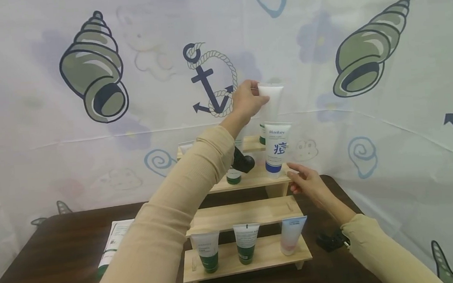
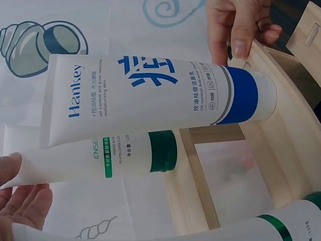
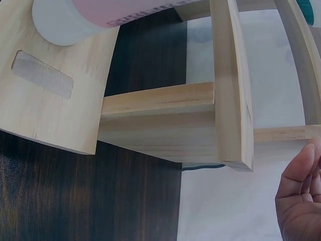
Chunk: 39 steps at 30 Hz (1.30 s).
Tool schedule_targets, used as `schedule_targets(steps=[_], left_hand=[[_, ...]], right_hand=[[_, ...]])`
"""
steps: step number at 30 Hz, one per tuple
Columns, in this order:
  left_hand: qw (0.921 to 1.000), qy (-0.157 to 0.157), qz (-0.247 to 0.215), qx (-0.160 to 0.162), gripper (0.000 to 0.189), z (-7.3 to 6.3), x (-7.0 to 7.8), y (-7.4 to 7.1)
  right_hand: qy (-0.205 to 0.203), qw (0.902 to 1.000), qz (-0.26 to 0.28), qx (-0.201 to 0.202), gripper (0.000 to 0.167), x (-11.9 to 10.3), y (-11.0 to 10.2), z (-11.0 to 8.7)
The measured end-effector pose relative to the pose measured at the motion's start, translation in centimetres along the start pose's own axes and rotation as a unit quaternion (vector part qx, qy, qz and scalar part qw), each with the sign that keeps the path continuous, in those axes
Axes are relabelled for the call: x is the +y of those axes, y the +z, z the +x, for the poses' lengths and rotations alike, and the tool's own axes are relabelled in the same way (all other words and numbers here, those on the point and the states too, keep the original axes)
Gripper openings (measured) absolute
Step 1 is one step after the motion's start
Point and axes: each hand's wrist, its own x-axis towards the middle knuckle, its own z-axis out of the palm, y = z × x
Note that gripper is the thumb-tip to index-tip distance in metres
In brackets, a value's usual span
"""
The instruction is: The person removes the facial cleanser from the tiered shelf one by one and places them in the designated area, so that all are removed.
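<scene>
My left hand [image 1: 247,99] pinches the crimped end of a white squeeze tube [image 2: 75,160] with a green cap, which stands cap down at the top tier. Just in front, a white Hankey tube [image 1: 277,144] with a blue band and clear cap stands on the tier below, overlapping it in the head view. At that tier's right end is my right hand [image 1: 310,186], thumb and forefinger apart at the wood's edge, the other fingers loosely bent. In the right wrist view only part of this hand [image 3: 301,196] shows, at the right border.
The wooden stepped display stand [image 1: 243,215] rises in tiers on a dark table [image 1: 56,241]. Two green-capped tubes [image 1: 246,245] and a pinkish tube [image 1: 292,235] stand on its lowest tier. Another tube [image 1: 116,237] lies at left. A patterned cloth [image 1: 160,98] hangs behind.
</scene>
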Motion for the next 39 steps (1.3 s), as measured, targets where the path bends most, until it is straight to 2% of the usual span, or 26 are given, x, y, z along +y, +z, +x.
schedule_targets(steps=[9,17,22,30,39], left_hand=[[0.9996,0.023,0.017,0.006,0.035,0.1,-0.3,0.0],[0.9991,0.041,-0.002,0.007,0.031,0.0,-0.5,-0.1],[0.9979,0.058,0.008,0.027,0.031,-0.2,-0.3,-0.4],[0.9949,0.083,-0.002,0.057,0.032,-0.9,0.8,-1.9],[0.9917,0.097,-0.036,0.076,0.033,-1.9,1.6,-4.6]], right_hand=[[0.005,1.0,0.005,0.004,0.053,0.1,0.0,0.0],[0.004,1.0,0.001,0.007,0.052,0.1,0.2,0.1],[0.005,1.0,0.001,0.006,0.053,0.1,0.2,0.1],[-0.001,1.0,-0.007,0.005,0.053,0.1,0.2,0.1],[-0.005,0.9999,-0.008,0.007,0.054,-0.1,0.2,-0.2]])
